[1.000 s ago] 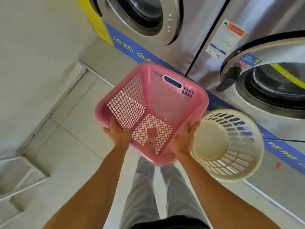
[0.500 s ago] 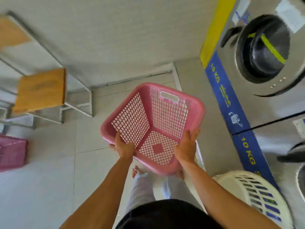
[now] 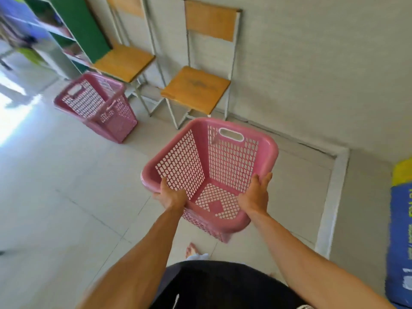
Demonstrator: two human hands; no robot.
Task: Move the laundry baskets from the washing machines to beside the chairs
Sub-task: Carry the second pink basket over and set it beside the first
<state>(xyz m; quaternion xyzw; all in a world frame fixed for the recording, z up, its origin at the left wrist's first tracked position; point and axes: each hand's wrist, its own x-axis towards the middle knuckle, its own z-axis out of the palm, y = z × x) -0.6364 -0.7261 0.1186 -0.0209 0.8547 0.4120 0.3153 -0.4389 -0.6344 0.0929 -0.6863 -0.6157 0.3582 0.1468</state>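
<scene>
My left hand (image 3: 171,196) and right hand (image 3: 256,197) each clamp the near rim of the empty pink perforated plastic laundry basket (image 3: 231,161), holding it up off the pale tiled floor (image 3: 66,186). Ahead stand two wooden-seated metal-framed chairs (image 3: 196,88), a second pink basket (image 3: 98,105) beside them.

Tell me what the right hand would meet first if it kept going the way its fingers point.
The right hand grips the pink basket rim, fingers pointing up-forward. Past the rim, the line probably meets the wall right of the nearer chair; depth is unclear.
</scene>
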